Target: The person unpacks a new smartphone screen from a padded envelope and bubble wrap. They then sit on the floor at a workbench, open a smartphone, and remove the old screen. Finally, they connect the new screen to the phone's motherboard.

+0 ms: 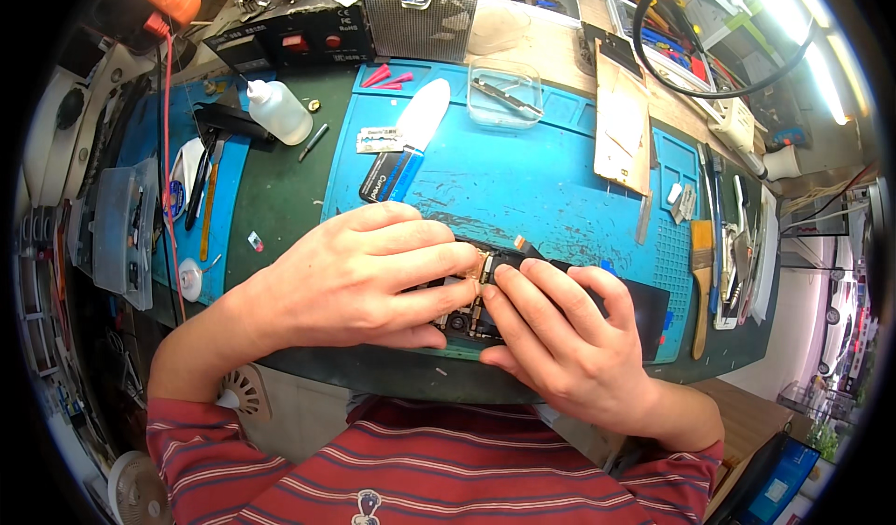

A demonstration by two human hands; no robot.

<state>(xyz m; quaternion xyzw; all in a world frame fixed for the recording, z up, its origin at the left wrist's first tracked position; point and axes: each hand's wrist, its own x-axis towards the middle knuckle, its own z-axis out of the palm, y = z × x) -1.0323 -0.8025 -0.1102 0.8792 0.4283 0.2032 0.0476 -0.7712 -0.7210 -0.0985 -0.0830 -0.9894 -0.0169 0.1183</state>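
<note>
An opened phone (pixel 461 322) lies near the front edge of the blue work mat, with its inner parts and a round black component showing. My left hand (pixel 364 268) grips it from the left, fingertips pressing along its inner parts and thumb at the near edge. From the right, my right hand (pixel 569 338) holds the same phone, fingers bent over it, tips close to the left fingertips. A short flex cable (pixel 521 243) sticks up at the phone's far side. Beyond my right hand lies a flat black panel (pixel 651 315), partly covered. Whatever is under the fingertips is hidden.
The blue mat (pixel 532 175) holds a razor blade (pixel 380 140), pink pointed tips (pixel 377 75) and a clear box (pixel 505 96). A white squeeze bottle (pixel 280 114) stands left. Right are a wooden board (pixel 620 124) and a brush (pixel 701 254). A power unit (pixel 294 40) stands behind.
</note>
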